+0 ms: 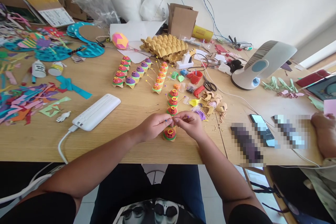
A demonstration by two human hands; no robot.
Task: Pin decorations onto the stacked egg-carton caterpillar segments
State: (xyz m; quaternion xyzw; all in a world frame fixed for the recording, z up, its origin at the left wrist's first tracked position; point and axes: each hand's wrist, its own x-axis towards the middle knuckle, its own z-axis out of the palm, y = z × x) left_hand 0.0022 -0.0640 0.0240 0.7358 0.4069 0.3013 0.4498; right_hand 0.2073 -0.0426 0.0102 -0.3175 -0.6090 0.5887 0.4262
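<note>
A strip of painted egg-carton cups [169, 134], red with green rims, yellow rings and small faces, points away from me on the wooden table. My left hand [154, 125] and my right hand [190, 122] meet over its nearer part, both with fingertips pinched. What they hold is too small to make out; small blue and purple bits show at the fingertips. Thin sticks with purple tips stand out beside the far cups. Behind lie an orange strip [160, 77] with yellow-tipped sticks, a purple strip [135, 75] and a red strip [120, 73].
A white power bank [97, 112] with a cable lies left, near paper scraps [23, 103]. Scissors [210, 85], a red cup [195, 77] and carton pieces [210, 103] lie right. Farther right are a fan [262, 64], phones [262, 129] and another person's hand [324, 126].
</note>
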